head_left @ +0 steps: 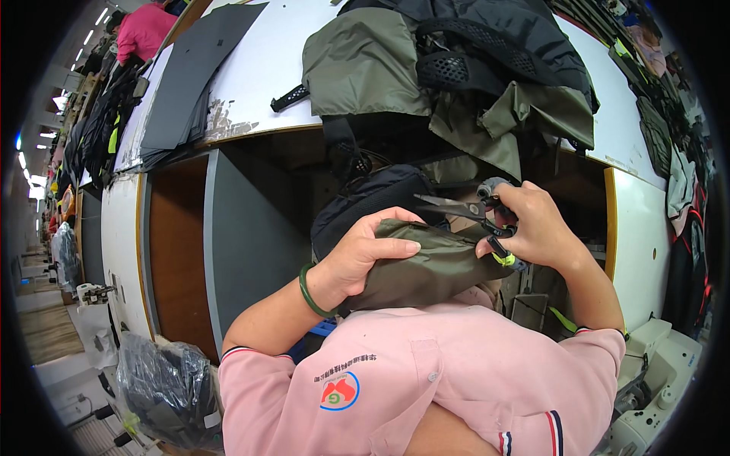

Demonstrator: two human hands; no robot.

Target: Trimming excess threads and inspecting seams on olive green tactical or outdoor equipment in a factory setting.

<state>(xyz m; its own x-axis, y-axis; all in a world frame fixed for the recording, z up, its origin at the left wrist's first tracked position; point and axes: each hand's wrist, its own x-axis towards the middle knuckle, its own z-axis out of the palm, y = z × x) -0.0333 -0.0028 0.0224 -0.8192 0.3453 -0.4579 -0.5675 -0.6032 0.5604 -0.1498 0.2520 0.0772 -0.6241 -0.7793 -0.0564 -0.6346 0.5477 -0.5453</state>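
We see the white worktop [258, 68] spread across the top of the view, with a heap of olive and black bag pieces [456, 76] on it and a stack of dark grey sheets [190, 83] to its left. Below it, close to our chest, we hold an olive fabric bundle [433, 266] against a black bag [365, 201]. The bundle's long axis runs left to right, tilting up slightly toward the right. Our left hand [365, 254] is clamped over its left end, fingers wrapped across the top. Our right hand [536, 224] is closed around a pair of thread snips [464, 207] at the bundle's right end, blades pointing left toward the left hand. A green bangle [308, 292] circles our left wrist.
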